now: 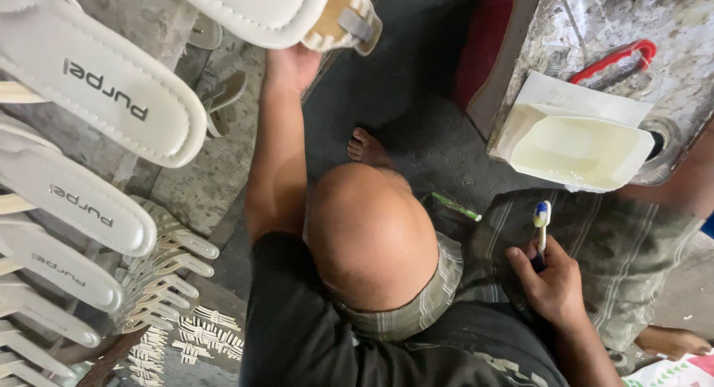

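My left hand [291, 63] reaches forward and grips the underside of a white sandal [260, 11] with a tan ridged sole end, held up near the top of the view. My right hand [554, 283] rests on my checked cloth-covered thigh and is closed on a toothbrush [542, 217] with a white and blue head that points away from me. My bare knee [370, 234] is raised between the two hands, with my foot [368, 145] on the dark floor beyond it.
Rows of white sandal insoles [89, 97] line the left side, with stacked woven straps [160, 272] below them. A white tub of pale liquid [584, 149] sits on a metal drum [669, 30] with a red handle [617, 56]. A green stick [455, 206] lies on the floor.
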